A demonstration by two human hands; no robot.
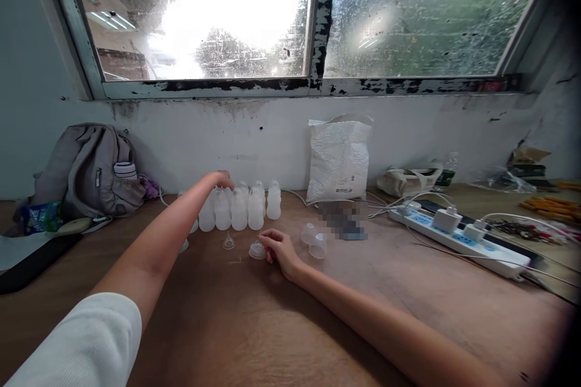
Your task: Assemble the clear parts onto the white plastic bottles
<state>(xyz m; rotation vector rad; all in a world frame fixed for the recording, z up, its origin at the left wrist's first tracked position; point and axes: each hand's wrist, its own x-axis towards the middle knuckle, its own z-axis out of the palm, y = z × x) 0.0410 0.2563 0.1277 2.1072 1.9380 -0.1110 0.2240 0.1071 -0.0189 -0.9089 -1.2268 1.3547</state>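
Several translucent white baby bottles (223, 211) stand close together in rows near the wall. My left hand (222, 179) reaches over the back of the group, bent down at the bottle tops; its fingers are mostly hidden, so I cannot tell whether it grips one. Closer to me, my right hand (279, 250) pinches the top of a clear bottle nipple (256, 250) with a wide base, which rests on the table. A smaller clear nipple (228, 243) stands to its left. Another clear piece (183, 246) is partly covered by my left forearm.
Two clear domed caps (318, 247) sit right of my right hand. Behind them are a blurred-out patch (342, 221) and a white plastic bag (339, 160). A power strip (460, 240) with cables lies right; a grey backpack (86, 169) and black flat object (39, 263) lie left.
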